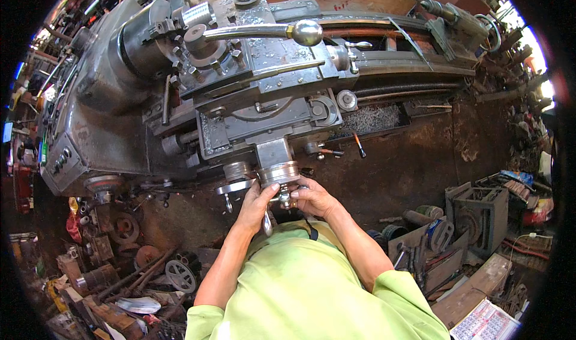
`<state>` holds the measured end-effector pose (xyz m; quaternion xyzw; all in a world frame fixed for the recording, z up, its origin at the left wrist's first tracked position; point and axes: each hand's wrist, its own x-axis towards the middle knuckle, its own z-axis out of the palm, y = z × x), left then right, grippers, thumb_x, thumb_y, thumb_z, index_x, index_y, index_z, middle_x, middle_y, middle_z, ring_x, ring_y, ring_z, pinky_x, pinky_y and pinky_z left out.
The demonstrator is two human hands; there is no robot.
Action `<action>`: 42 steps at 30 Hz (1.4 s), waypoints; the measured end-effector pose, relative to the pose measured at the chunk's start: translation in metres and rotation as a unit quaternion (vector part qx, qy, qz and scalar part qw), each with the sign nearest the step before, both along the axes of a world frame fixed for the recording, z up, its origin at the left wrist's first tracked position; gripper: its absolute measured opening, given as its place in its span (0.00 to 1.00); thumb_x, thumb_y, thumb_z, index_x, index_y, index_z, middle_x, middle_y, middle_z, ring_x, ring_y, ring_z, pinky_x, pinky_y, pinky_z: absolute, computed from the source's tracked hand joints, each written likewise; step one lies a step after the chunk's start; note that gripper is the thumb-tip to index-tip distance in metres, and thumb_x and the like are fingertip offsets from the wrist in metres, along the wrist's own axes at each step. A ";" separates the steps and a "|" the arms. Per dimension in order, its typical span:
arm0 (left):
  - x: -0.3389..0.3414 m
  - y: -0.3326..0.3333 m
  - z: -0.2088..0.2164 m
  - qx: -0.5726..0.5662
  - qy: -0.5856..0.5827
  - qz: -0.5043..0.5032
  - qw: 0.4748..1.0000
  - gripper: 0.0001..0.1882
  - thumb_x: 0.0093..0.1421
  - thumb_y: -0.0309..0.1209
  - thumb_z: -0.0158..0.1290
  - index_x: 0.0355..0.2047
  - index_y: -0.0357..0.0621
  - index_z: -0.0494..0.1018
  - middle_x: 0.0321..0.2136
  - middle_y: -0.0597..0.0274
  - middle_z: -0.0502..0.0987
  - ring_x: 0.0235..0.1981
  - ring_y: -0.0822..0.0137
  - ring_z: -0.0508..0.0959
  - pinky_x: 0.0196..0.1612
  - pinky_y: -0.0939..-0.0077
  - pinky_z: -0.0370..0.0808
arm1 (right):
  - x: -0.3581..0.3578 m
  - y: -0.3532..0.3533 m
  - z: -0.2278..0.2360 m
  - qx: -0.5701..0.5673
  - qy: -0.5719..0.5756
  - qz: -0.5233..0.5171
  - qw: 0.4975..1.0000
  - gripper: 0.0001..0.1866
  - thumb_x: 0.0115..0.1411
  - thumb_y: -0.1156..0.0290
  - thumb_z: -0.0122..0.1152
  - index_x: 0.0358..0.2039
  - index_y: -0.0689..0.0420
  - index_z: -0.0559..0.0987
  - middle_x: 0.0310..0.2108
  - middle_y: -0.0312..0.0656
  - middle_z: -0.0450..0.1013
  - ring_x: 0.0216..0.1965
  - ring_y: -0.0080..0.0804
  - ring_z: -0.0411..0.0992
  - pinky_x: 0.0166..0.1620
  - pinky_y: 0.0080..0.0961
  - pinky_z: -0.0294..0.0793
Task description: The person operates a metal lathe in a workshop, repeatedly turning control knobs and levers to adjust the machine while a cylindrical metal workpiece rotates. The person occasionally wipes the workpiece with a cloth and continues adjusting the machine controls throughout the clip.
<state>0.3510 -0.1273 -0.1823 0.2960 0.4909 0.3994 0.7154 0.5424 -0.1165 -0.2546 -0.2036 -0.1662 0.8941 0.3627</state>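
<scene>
A metal lathe fills the upper half of the head view. At its front, a round silver cross-slide dial [279,171] sits in front of my body, with a crank handle [267,223] hanging below it. My left hand [255,208] is closed around the dial's left edge, thumb up against the hub. From the right, my right hand [315,199] has its fingers bent onto the dial and the crank hub [286,199]. Parts of the fingers of both hands are hidden behind the dial. Just left of my left hand is a carriage handwheel [234,187].
Above stand the tool post lever [264,32], the chuck [144,46] and the tailstock [450,28]. Metal chips lie in the tray [375,121]. Scrap parts and a spoked wheel [180,276] crowd the lower left; a metal frame [477,220] and boards [474,289] the lower right.
</scene>
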 end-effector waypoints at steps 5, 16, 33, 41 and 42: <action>0.002 -0.001 0.001 -0.020 -0.005 -0.003 1.000 0.34 0.62 0.42 0.58 0.60 0.33 0.61 0.53 0.54 0.72 0.54 0.65 0.71 0.57 0.69 0.68 | 0.001 0.000 0.004 0.003 0.006 -0.003 1.000 0.29 0.56 0.74 0.64 0.59 0.58 0.67 0.49 0.43 0.73 0.49 0.35 0.73 0.50 0.43 0.75; 0.012 0.000 0.007 -0.004 0.028 0.046 0.999 0.33 0.60 0.37 0.61 0.60 0.33 0.60 0.50 0.54 0.73 0.49 0.66 0.74 0.52 0.70 0.71 | -0.002 -0.001 -0.012 -0.020 0.081 0.012 0.996 0.31 0.57 0.72 0.64 0.61 0.55 0.65 0.51 0.43 0.72 0.51 0.38 0.72 0.53 0.43 0.73; 0.029 -0.003 0.024 -0.011 0.098 0.114 0.989 0.35 0.58 0.30 0.60 0.62 0.29 0.57 0.49 0.52 0.73 0.48 0.65 0.74 0.50 0.70 0.73 | -0.012 -0.008 -0.033 -0.050 0.043 -0.011 0.998 0.33 0.57 0.63 0.70 0.60 0.53 0.67 0.54 0.39 0.72 0.54 0.38 0.70 0.52 0.45 0.72; -0.009 0.000 0.013 -0.097 -0.013 0.009 0.995 0.30 0.62 0.39 0.56 0.61 0.41 0.62 0.49 0.59 0.74 0.44 0.67 0.77 0.43 0.69 0.77 | 0.001 -0.002 0.042 0.011 -0.318 0.000 0.948 0.35 0.58 0.58 0.69 0.60 0.58 0.66 0.52 0.41 0.72 0.50 0.31 0.71 0.49 0.32 0.72; -0.009 0.002 0.010 -0.110 -0.026 -0.004 0.994 0.30 0.62 0.39 0.57 0.61 0.41 0.62 0.49 0.59 0.74 0.44 0.67 0.77 0.42 0.69 0.78 | -0.005 -0.001 0.047 0.040 -0.339 0.011 0.940 0.35 0.57 0.59 0.69 0.60 0.59 0.66 0.52 0.42 0.72 0.49 0.32 0.71 0.49 0.31 0.72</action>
